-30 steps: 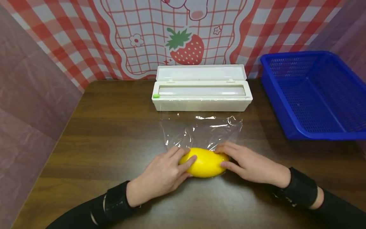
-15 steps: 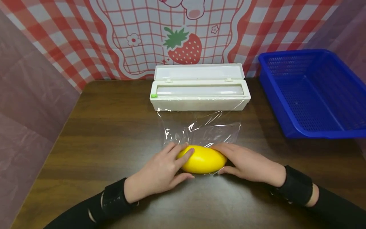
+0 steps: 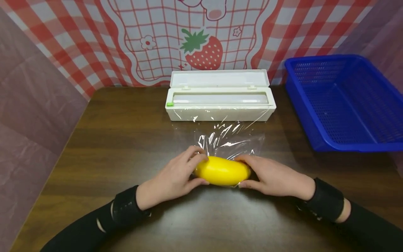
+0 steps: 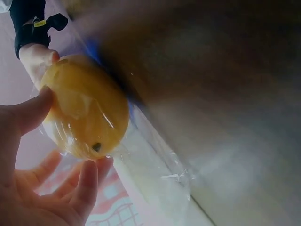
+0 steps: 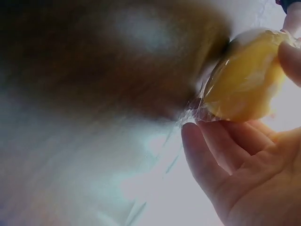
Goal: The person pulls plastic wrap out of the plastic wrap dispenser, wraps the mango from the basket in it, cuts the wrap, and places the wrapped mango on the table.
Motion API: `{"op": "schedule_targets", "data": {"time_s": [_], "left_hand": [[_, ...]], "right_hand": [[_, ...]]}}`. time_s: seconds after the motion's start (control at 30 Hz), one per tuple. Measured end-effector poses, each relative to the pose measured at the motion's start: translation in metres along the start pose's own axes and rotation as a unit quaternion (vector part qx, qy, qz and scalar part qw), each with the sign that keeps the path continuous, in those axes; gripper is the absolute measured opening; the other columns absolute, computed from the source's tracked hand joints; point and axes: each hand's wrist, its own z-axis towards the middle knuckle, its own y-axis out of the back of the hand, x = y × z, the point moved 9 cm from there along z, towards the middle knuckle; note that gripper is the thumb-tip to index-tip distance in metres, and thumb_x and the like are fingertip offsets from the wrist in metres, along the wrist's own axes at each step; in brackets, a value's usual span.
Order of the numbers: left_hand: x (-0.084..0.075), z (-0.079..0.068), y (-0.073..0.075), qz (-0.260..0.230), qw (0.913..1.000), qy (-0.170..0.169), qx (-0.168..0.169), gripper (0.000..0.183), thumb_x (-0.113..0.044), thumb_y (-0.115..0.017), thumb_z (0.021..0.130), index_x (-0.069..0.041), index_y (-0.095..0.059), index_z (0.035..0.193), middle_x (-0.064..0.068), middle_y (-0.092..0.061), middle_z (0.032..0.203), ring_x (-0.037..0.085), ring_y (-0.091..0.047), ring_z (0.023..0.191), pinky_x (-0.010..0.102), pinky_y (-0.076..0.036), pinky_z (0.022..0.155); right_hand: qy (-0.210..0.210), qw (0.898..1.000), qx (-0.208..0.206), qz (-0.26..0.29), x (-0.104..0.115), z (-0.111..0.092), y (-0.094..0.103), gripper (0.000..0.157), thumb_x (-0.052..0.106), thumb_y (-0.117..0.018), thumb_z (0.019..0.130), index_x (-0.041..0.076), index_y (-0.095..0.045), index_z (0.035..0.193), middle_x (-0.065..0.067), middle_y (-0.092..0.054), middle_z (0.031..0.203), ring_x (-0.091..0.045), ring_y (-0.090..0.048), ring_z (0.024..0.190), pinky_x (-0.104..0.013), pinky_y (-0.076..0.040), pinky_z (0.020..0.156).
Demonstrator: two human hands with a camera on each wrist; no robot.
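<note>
A smooth yellow mango (image 3: pixel 223 170) lies between the two hands, with a dark spot at one end in the left wrist view. Clear cling film (image 4: pixel 84 106) is wrapped round it. My left hand (image 3: pixel 176 173) holds its left end, thumb in front and fingers behind. The right hand (image 3: pixel 274 175) grips the right end in a like way, its fingers partly under the mango (image 5: pixel 247 77) in the right wrist view. From the mango a crinkled sheet of film (image 3: pixel 230 141) runs back to a white cling film dispenser (image 3: pixel 220 113), whose lid stands up.
A blue plastic basket (image 3: pixel 306 101) stands at the back right of the brown wooden table (image 3: pixel 119 147). A green slide cutter (image 3: pixel 170 104) sits at the dispenser's left end. Behind the table hangs a red-and-white checked cloth (image 3: pixel 88 38).
The mango has moved slightly back toward the dispenser and turned in the hands. The left fingers have shifted from on top of it to its end and back. The film between has bunched up.
</note>
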Motion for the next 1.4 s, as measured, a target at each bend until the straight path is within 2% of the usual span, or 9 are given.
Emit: {"op": "schedule_targets", "data": {"time_s": [0.17,0.43,0.53,0.67,0.83,1.03,1.2,1.3,1.4], "left_hand": [[0.006,0.000,0.001,-0.019,0.9995,0.023,-0.001,0.052,-0.038,-0.082,0.082,-0.009,-0.056,0.116,0.004,-0.051,0.116,0.013,-0.053,0.087,0.026,-0.050,0.075],[0.017,0.000,-0.002,-0.058,0.9953,0.077,0.014,0.049,-0.041,-0.078,0.087,-0.010,-0.055,0.118,0.001,-0.054,0.115,0.016,-0.058,0.088,0.027,-0.051,0.074],[0.020,0.000,-0.001,-0.070,0.9937,0.087,0.007,0.047,-0.040,-0.077,0.087,-0.012,-0.053,0.117,0.000,-0.051,0.114,0.017,-0.060,0.093,0.027,-0.051,0.070],[0.023,0.001,0.002,-0.070,0.9935,0.089,-0.007,0.041,-0.038,-0.076,0.089,-0.013,-0.051,0.109,0.000,-0.047,0.108,0.012,-0.055,0.078,0.023,-0.046,0.058],[0.027,0.005,0.000,-0.055,0.9922,0.112,0.002,0.029,-0.037,-0.071,0.093,-0.016,-0.053,0.101,-0.002,-0.046,0.100,0.011,-0.043,0.063,0.023,-0.041,0.053],[0.033,0.011,-0.001,-0.054,0.9868,0.150,0.024,0.031,-0.035,-0.067,0.096,-0.012,-0.053,0.112,-0.001,-0.052,0.104,0.012,-0.050,0.072,0.023,-0.048,0.061],[0.038,0.012,-0.006,-0.039,0.9796,0.187,0.063,0.057,-0.047,-0.071,0.090,-0.010,-0.051,0.129,0.002,-0.056,0.121,0.013,-0.055,0.090,0.028,-0.052,0.080],[0.039,0.014,-0.008,-0.008,0.9794,0.187,0.077,0.070,-0.053,-0.074,0.086,-0.009,-0.050,0.134,0.004,-0.057,0.128,0.016,-0.055,0.102,0.033,-0.050,0.090],[0.039,0.017,-0.007,0.028,0.9810,0.177,0.075,0.073,-0.052,-0.077,0.083,-0.008,-0.051,0.134,0.005,-0.058,0.128,0.018,-0.053,0.108,0.035,-0.049,0.094]], "right_hand": [[-0.004,1.000,-0.010,0.002,-0.001,0.001,0.004,0.064,0.059,-0.064,0.090,0.014,-0.053,0.134,0.005,-0.061,0.121,-0.009,-0.057,0.107,-0.039,-0.050,0.094],[0.022,0.999,-0.046,0.001,0.001,0.005,0.014,0.052,0.050,-0.061,0.096,0.012,-0.061,0.131,0.005,-0.052,0.116,-0.010,-0.050,0.103,-0.038,-0.047,0.089],[0.003,0.999,-0.041,0.024,-0.002,0.007,0.014,0.055,0.050,-0.061,0.096,0.010,-0.057,0.133,0.004,-0.056,0.116,-0.010,-0.053,0.101,-0.038,-0.049,0.088],[-0.038,0.996,-0.039,0.066,-0.011,0.008,0.015,0.051,0.052,-0.063,0.094,0.013,-0.053,0.126,0.004,-0.062,0.110,-0.009,-0.058,0.095,-0.037,-0.052,0.083],[-0.068,0.994,-0.036,0.083,-0.018,0.011,0.017,0.043,0.054,-0.059,0.095,0.018,-0.053,0.116,0.007,-0.065,0.100,-0.010,-0.060,0.087,-0.035,-0.053,0.077],[-0.089,0.992,-0.033,0.081,-0.023,0.015,0.019,0.037,0.048,-0.056,0.100,0.017,-0.056,0.120,0.004,-0.066,0.100,-0.012,-0.059,0.084,-0.035,-0.051,0.076],[-0.104,0.991,-0.046,0.066,-0.026,0.018,0.022,0.035,0.041,-0.054,0.103,0.012,-0.059,0.121,0.002,-0.069,0.100,-0.012,-0.061,0.083,-0.037,-0.051,0.076],[-0.113,0.991,-0.067,0.038,-0.027,0.020,0.026,0.041,0.043,-0.052,0.103,0.008,-0.060,0.124,-0.001,-0.070,0.102,-0.015,-0.063,0.085,-0.040,-0.052,0.078],[-0.102,0.988,-0.114,0.000,-0.022,0.022,0.033,0.045,0.041,-0.056,0.101,0.004,-0.059,0.127,-0.006,-0.067,0.107,-0.020,-0.062,0.091,-0.043,-0.051,0.080]]}}
